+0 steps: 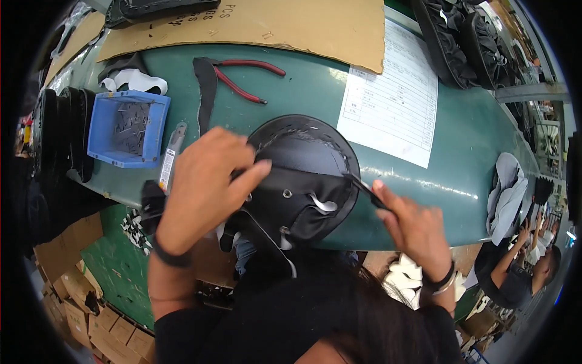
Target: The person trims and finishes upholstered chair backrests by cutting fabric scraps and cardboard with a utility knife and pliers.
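Observation:
A black round piece with a raised rim, metal eyelets and a pale strap end lies at the table's front edge. Over its left side is my left hand, thumb stretched apart from curled fingers, with nothing visible between them; some fingertips are hidden. My right hand is closed round a slim black-handled tool, whose tip meets the right inner edge of the rim. Beyond the piece rest red-handled pliers, beside a dark strip of material. A grey utility knife lies left of my left hand.
At the left stands a blue bin holding small dark pieces, near stacked black items. Cardboard and a printed sheet cover the back. Grey fabric lies right; another person is farther right.

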{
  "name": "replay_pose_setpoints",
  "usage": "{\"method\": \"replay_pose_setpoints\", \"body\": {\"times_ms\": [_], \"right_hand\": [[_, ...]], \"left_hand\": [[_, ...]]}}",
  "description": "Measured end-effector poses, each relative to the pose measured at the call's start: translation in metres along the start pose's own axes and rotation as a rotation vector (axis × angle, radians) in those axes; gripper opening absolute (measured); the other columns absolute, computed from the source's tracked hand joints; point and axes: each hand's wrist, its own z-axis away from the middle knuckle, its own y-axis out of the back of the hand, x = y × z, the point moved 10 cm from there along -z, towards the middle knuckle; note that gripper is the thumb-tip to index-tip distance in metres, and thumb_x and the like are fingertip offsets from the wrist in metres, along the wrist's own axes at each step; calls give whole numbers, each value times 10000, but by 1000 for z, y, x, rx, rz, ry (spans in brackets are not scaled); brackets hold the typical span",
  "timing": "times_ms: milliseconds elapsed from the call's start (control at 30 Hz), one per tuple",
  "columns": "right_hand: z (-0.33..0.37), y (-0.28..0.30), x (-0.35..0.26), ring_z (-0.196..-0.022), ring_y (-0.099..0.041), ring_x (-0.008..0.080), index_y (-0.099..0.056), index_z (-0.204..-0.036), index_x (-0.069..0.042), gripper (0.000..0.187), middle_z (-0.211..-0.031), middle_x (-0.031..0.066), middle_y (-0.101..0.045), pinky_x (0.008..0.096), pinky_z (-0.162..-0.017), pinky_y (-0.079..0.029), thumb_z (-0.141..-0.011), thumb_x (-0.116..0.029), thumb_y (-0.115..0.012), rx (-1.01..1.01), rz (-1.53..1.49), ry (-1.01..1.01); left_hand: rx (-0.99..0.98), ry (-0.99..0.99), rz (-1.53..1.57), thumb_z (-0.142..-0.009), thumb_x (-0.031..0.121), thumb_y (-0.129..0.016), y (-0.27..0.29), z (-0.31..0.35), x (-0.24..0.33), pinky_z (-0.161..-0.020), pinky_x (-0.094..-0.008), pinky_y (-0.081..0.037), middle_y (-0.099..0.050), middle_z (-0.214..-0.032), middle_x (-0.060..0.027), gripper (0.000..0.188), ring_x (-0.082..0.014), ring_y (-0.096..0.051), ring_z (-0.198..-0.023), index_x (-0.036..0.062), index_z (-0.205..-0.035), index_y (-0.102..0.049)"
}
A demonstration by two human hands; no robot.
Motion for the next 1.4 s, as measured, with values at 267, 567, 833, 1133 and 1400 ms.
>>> {"method": "replay_pose_setpoints", "body": {"times_ms": [267, 567, 833, 1133, 1400], "right_hand": [[-61, 14, -19, -648, -582, 332, -508, -1343, -191, 486, -752, 91, -609, 416, -547, -421, -871, -215, -620, -229, 60, 201], [-46, 2, -11, -503, -537, 314, -452, -1393, -300, 577, -636, 79, -539, 417, -460, -392, -857, -222, -652, -129, -50, 91], [-63, -2, -17, -545, -551, 342, -415, -1422, -223, 608, -669, 101, -562, 424, -484, -410, -861, -199, -650, -145, -59, 171], [0, -20, -20, -587, -581, 347, -494, -1360, -132, 536, -720, 125, -613, 432, -516, -443, -855, -193, -662, 48, -335, 82], [-23, -18, -24, -774, -632, 393, -534, -1309, -101, 508, -1003, 161, -675, 426, -662, -505, -824, -136, -681, -220, -151, 87]], "left_hand": [[-96, -54, 117, -818, 184, -681, -32, -28, 40, -626, -363, -465, -619, -797, -93, 187, -239, -566, -698, 18, -854, -603], [-302, -175, -193, -668, 480, -752, -52, -43, 40, -716, -366, -340, -524, -705, -61, 466, -236, -502, -778, 66, -799, -582], [-102, -287, 733, -838, 106, -665, -29, -60, 22, -896, -362, -421, -619, -867, -104, 126, -249, -580, -1002, 2, -828, -594], [282, -31, 1150, -924, 208, -579, 16, -46, -6, -514, -300, -434, -514, -668, -37, 176, -166, -517, -563, 45, -874, -538], [-404, -282, 133, -716, 223, -767, -70, -20, 53, -807, -342, -380, -576, -839, -47, 213, -249, -508, -920, 63, -703, -626]]}}
